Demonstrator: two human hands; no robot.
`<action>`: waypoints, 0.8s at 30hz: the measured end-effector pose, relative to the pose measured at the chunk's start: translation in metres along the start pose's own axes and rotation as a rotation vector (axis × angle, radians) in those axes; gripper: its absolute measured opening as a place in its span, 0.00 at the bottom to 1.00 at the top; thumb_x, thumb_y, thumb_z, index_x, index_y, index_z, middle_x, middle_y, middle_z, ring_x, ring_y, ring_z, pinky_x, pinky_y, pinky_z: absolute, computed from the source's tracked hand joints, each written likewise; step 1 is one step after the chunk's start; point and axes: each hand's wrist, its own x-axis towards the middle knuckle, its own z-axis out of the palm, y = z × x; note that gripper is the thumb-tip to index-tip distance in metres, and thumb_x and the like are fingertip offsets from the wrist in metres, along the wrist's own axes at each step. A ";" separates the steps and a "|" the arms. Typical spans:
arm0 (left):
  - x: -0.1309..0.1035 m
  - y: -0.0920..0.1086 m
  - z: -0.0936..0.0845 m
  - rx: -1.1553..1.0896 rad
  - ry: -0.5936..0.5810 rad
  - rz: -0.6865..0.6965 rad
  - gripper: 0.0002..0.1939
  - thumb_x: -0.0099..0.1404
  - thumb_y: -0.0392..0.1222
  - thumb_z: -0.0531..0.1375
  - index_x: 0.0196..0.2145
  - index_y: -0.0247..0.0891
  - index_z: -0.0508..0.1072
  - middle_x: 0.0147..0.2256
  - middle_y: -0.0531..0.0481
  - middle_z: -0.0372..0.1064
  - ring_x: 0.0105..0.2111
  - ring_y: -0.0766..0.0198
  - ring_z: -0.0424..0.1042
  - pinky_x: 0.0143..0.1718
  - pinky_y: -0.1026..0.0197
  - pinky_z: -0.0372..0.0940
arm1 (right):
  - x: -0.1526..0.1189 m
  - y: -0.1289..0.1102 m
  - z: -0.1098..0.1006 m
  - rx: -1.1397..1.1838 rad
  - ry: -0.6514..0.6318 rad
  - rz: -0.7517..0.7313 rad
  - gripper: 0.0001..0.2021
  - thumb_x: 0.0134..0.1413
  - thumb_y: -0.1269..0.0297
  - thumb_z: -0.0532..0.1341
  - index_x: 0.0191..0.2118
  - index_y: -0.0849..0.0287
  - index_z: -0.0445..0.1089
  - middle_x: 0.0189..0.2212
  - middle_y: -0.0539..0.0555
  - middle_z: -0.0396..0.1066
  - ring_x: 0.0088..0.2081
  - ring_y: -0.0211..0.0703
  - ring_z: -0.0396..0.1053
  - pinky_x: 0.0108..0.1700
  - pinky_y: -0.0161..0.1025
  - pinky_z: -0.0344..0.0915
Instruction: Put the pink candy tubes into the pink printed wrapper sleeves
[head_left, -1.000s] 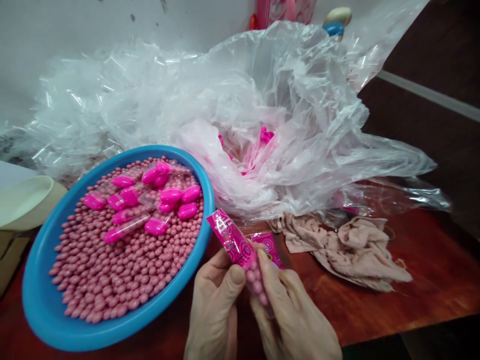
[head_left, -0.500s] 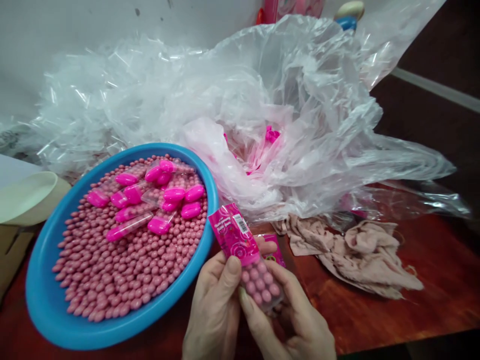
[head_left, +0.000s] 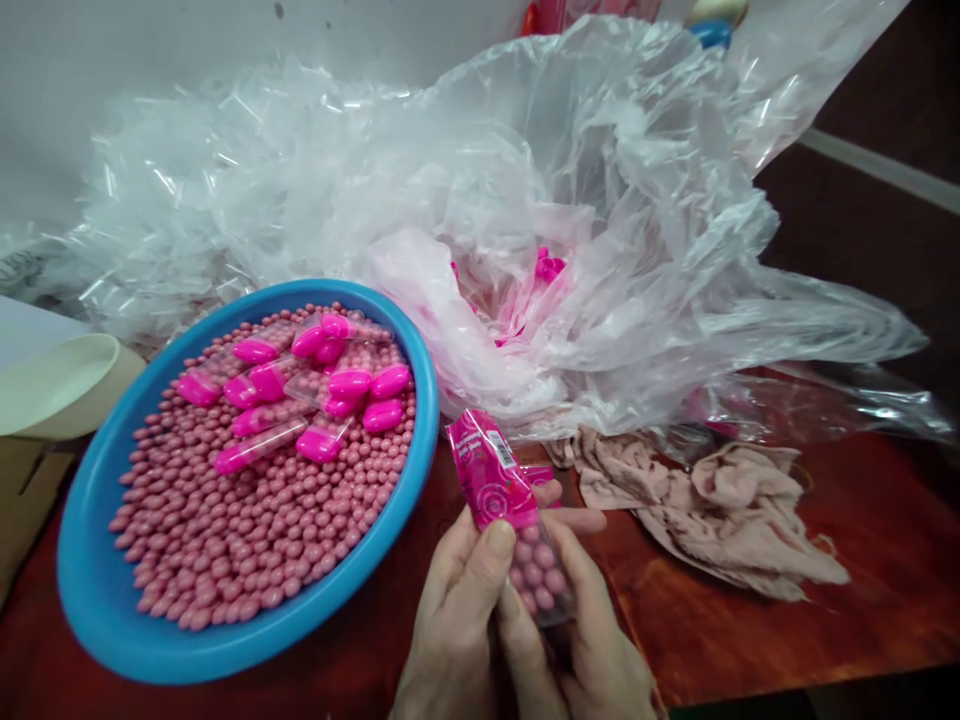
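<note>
Clearly, the packet (head_left: 517, 508) lies between left grip (head_left: 455, 625) and right grip (head_left: 602, 640).

At the near centre, we hold a clear plastic packet (head_left: 525, 522) of round pink balls (head_left: 538, 568), its glossy magenta label (head_left: 487, 470) pointing far-left.

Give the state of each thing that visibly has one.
Left hand: gripping the packet
Right hand: gripping its lower end
Packet: balls inside, held
Blue basin: holding loose balls
Pink-ended packs: lying on the loose balls
Plastic bag: crumpled
Cloth: crumpled on the table
</note>
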 end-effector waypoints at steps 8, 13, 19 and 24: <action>0.006 0.006 -0.017 0.073 -0.064 0.151 0.12 0.66 0.41 0.56 0.41 0.35 0.77 0.35 0.43 0.77 0.39 0.58 0.74 0.44 0.57 0.68 | 0.033 0.021 -0.019 0.007 -0.026 -0.465 0.16 0.61 0.64 0.57 0.53 0.58 0.68 0.38 0.53 0.76 0.34 0.38 0.76 0.36 0.28 0.73; 0.007 0.006 -0.018 0.223 -0.077 0.116 0.12 0.65 0.42 0.57 0.42 0.35 0.75 0.30 0.45 0.76 0.30 0.61 0.75 0.26 0.64 0.69 | 0.047 0.021 -0.037 -0.394 -0.039 -0.858 0.13 0.63 0.71 0.54 0.50 0.68 0.68 0.35 0.59 0.78 0.35 0.42 0.76 0.39 0.33 0.71; 0.004 0.002 -0.012 0.400 0.107 0.155 0.19 0.59 0.54 0.61 0.41 0.36 0.77 0.30 0.46 0.75 0.35 0.58 0.73 0.24 0.67 0.65 | 0.054 0.020 -0.029 -0.518 0.106 -1.086 0.13 0.63 0.74 0.51 0.45 0.78 0.69 0.34 0.67 0.78 0.37 0.52 0.75 0.43 0.44 0.67; 0.004 0.001 -0.012 0.626 0.315 0.233 0.18 0.59 0.53 0.61 0.43 0.40 0.76 0.39 0.47 0.75 0.42 0.55 0.70 0.43 0.60 0.64 | 0.058 0.008 -0.021 -0.710 0.070 -1.141 0.15 0.61 0.78 0.47 0.41 0.79 0.71 0.31 0.67 0.78 0.30 0.51 0.74 0.34 0.42 0.65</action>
